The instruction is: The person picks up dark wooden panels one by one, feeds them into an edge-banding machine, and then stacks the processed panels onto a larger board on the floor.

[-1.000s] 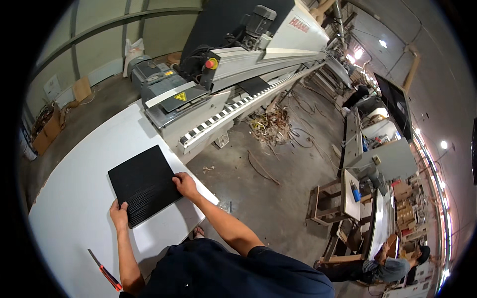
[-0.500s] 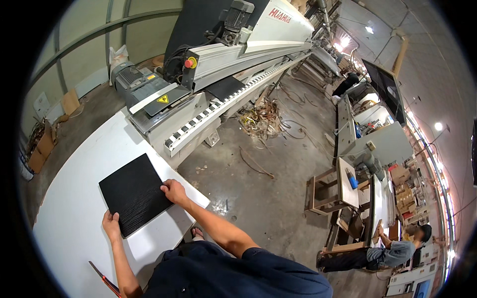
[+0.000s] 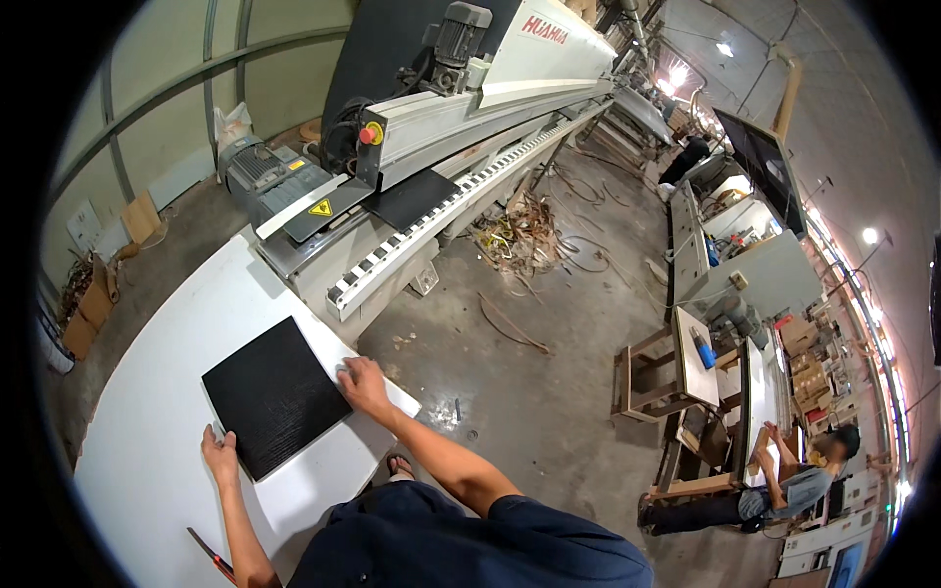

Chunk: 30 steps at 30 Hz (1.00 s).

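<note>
A black, square panel with a wrinkled sheen (image 3: 276, 397) lies on the white curved table (image 3: 147, 392). At its lower left edge is my left hand (image 3: 221, 456), thumb against the rim and fingers curled alongside. My right hand (image 3: 366, 387) closes on the opposite edge near the right corner, with bent fingers touching it. Another black panel (image 3: 412, 199) lies on the roller track of a long grey and white machine (image 3: 470, 127), partly beneath its beam.
A red-handled tool (image 3: 218, 559) lies beside my left forearm. Offcut strips (image 3: 518, 238) are heaped on the floor by the machine. Right, a wooden stand (image 3: 692, 353) bears a blue tool (image 3: 703, 349); a co-worker (image 3: 794, 487) handles a board at a bench.
The panel under my hands has shifted slightly toward me and right, and my right hand's grip looks looser. The panel on the machine has slid along the track toward the table.
</note>
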### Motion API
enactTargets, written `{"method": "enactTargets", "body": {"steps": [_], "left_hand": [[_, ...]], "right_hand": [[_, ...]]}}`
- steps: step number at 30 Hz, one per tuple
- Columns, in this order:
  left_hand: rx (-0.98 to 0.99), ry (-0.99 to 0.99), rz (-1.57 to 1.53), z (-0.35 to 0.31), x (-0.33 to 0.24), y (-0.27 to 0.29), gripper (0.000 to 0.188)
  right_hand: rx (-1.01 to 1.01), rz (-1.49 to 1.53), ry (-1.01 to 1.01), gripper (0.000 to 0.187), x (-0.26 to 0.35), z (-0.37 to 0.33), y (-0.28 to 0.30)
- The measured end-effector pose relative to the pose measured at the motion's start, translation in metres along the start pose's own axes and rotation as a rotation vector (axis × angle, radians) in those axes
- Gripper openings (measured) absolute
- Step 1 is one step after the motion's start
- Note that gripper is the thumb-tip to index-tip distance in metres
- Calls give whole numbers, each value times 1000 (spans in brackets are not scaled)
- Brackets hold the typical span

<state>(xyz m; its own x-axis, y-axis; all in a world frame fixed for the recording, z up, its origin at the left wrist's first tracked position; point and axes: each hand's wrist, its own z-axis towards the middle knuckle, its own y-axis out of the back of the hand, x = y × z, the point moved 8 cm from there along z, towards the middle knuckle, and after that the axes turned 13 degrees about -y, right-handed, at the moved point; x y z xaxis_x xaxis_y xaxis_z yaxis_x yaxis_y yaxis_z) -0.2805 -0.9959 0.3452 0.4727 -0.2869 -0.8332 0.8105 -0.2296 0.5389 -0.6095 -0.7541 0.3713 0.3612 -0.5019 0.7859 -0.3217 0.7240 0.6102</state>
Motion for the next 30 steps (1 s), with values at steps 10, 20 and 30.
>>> {"method": "enactTargets", "body": {"steps": [10,20,30], "left_hand": [[183,-340,-120,-3,-181,-75,51],[523,-118,-554,53,-215,-237,59],[361,249,-802,84,-226,-285,21]], "right_hand": [[-12,-239,-216,41,-30,-3,31],[-170,-195,-138,28,-24,-3,32],[-198,-218,-113,25,-11,-4,38]]}}
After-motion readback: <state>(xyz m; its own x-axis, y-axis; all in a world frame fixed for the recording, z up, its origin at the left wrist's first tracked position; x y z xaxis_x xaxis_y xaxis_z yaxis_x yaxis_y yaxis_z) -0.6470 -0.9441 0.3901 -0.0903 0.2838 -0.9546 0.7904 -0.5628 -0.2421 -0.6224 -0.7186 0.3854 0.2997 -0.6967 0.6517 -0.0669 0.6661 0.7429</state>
